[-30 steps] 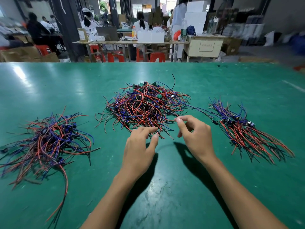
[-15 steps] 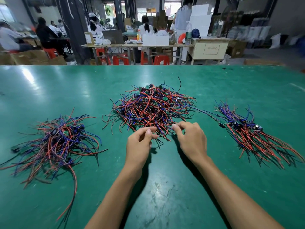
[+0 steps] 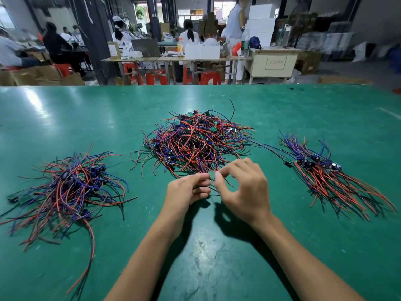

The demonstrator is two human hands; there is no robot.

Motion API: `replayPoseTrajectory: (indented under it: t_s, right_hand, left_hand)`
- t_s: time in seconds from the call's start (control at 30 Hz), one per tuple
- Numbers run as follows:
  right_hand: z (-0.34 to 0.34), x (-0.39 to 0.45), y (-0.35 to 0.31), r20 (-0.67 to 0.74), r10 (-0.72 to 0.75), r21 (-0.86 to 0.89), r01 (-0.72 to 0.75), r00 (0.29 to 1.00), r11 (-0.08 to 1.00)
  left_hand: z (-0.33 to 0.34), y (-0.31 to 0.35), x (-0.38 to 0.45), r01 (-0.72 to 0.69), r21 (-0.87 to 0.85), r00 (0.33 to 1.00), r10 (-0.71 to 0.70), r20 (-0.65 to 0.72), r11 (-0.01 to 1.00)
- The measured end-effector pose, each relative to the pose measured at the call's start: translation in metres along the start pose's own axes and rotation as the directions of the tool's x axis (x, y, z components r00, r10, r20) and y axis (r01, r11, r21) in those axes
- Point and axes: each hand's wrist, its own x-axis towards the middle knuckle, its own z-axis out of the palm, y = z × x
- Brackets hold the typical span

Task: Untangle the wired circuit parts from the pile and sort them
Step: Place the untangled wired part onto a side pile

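Note:
A tangled pile point(image 3: 195, 142) of small green circuit boards with red, blue and black wires lies in the middle of the green table point(image 3: 217, 268). At its near edge my left hand point(image 3: 186, 192) has its fingers curled around wire ends. My right hand point(image 3: 245, 190), just to the right, pinches wires from the same pile between thumb and forefinger. A loose heap of wired parts point(image 3: 69, 187) lies at the left. A neater bundle point(image 3: 325, 174), with its boards lined up and wires fanned toward me, lies at the right.
Beyond the table's far edge stand work tables point(image 3: 173, 59) with white boxes, red stools point(image 3: 208, 77) and a cream cabinet point(image 3: 271, 61). Several people sit or stand there.
Both hands have moved forward to the pile's near edge and closed on wire ends. The camera has tilted, so the piles sit slightly lower in view.

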Motion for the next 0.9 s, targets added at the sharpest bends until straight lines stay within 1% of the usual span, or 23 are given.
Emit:
replayPoseTrajectory:
  t_s: [0.03,0.07,0.1,0.17,0.27,0.3,0.37,0.43,0.53,0.57,0.63,0.67,0.7,0.73,0.8,0.83,0.87,0.9]
  right_hand:
    - [0.001,0.0,-0.003,-0.01,-0.06,-0.01,0.06,0.998,0.998]
    - [0.002,0.0,-0.006,-0.032,-0.078,-0.023,0.078,0.996,0.997]
    - [0.002,0.003,-0.006,-0.067,-0.05,-0.029,0.048,0.996,0.998]
    - [-0.001,0.007,-0.003,-0.147,0.1,-0.009,-0.103,0.984,0.995]
    - [-0.007,0.009,0.009,-0.198,0.311,0.039,-0.309,0.93,0.95]
    - [-0.008,0.009,0.013,-0.21,0.381,0.072,-0.375,0.9,0.924]
    - [-0.01,0.011,0.023,-0.248,0.525,0.133,-0.508,0.814,0.851]
    - [-0.013,0.014,0.033,-0.295,0.607,0.173,-0.583,0.738,0.794]
    - [-0.021,0.018,0.042,-0.351,0.639,0.306,-0.562,0.684,0.769]
    - [-0.024,0.02,0.043,-0.344,0.646,0.361,-0.539,0.681,0.761]
    - [-0.028,0.024,0.04,-0.27,0.666,0.487,-0.498,0.695,0.717]
    - [-0.031,0.027,0.036,-0.22,0.676,0.554,-0.48,0.704,0.68]
    - [-0.033,0.029,0.032,-0.172,0.681,0.615,-0.462,0.712,0.639]
    - [-0.036,0.032,0.027,-0.129,0.679,0.663,-0.446,0.723,0.601]
    - [-0.041,0.036,0.018,-0.058,0.651,0.721,-0.419,0.757,0.552]
    - [-0.043,0.038,0.014,-0.027,0.63,0.744,-0.406,0.776,0.531]
    - [-0.046,0.039,0.01,0.006,0.61,0.765,-0.397,0.792,0.508]
    - [-0.048,0.04,0.007,0.045,0.591,0.785,-0.394,0.805,0.478]
  left_hand:
    - [0.0,-0.001,0.0,0.009,0.018,1.0,-0.009,0.004,1.0]
    - [-0.001,-0.001,-0.001,0.009,0.052,1.0,-0.01,0.003,0.999]
    - [-0.003,-0.002,-0.001,0.004,0.087,1.0,-0.004,0.001,0.996]
    - [-0.005,-0.002,-0.002,-0.003,0.134,1.0,0.003,0.002,0.991]
    - [-0.008,-0.002,-0.002,0.002,0.148,1.0,-0.005,0.025,0.989]
    - [-0.007,-0.002,-0.002,0.002,0.148,0.999,-0.007,0.038,0.989]
    - [-0.007,-0.003,-0.004,-0.001,0.148,0.998,-0.008,0.06,0.989]
    - [-0.005,-0.003,-0.006,-0.007,0.155,0.997,-0.004,0.072,0.988]
    - [-0.003,-0.001,-0.008,-0.014,0.163,0.997,0.001,0.082,0.987]
    - [-0.003,0.0,-0.008,-0.024,0.172,0.997,0.011,0.081,0.985]
    - [-0.002,-0.002,-0.009,-0.092,0.243,0.995,0.076,0.071,0.966]
    - [-0.002,-0.004,-0.01,-0.155,0.315,0.988,0.14,0.068,0.937]
    - [-0.002,-0.006,-0.011,-0.232,0.406,0.972,0.221,0.073,0.884]
    - [-0.003,-0.008,-0.012,-0.315,0.507,0.946,0.312,0.094,0.802]
    - [-0.004,-0.011,-0.013,-0.457,0.672,0.865,0.467,0.183,0.583]
    - [-0.004,-0.013,-0.013,-0.503,0.71,0.827,0.515,0.228,0.494]
    - [-0.003,-0.014,-0.014,-0.532,0.72,0.8,0.543,0.255,0.446]
    - [-0.002,-0.014,-0.014,-0.549,0.717,0.784,0.562,0.264,0.43]
